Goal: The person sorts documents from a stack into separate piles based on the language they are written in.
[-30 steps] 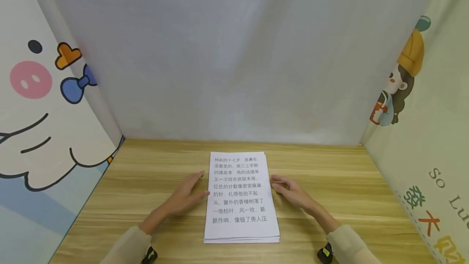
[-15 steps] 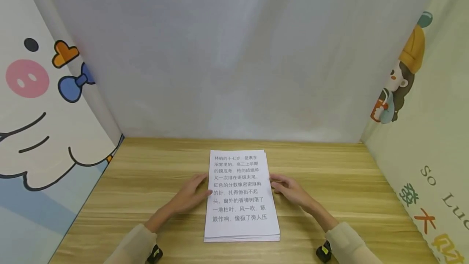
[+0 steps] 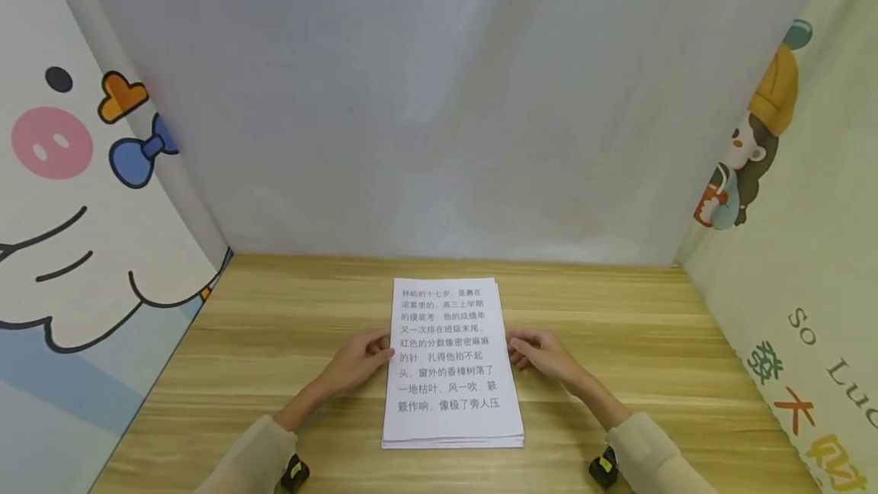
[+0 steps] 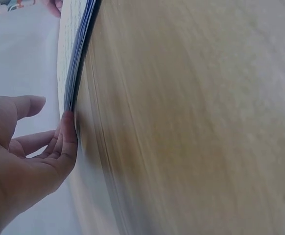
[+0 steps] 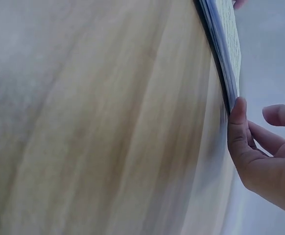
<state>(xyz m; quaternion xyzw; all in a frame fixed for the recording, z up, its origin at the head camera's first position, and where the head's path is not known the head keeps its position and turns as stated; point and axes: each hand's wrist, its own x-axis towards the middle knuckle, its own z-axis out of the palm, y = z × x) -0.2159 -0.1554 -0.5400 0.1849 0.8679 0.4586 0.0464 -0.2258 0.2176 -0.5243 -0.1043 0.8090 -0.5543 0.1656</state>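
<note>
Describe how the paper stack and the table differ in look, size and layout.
Look: the paper stack is white with dark print on top, while the table is yellowish-brown with a wood grain.
Size: the paper stack covers only a small part of the table, which spreads past it on every side.
Layout: the paper stack is longer front to back; the table's visible top is wider side to side.
Shared: both lie flat.

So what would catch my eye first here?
Probably the stack of white printed paper, on the wooden table between the left hand and the right hand, one at each long edge. Then a pink cartoon snout at far left, and a yellow-hatted cartoon figure at upper right.
</note>
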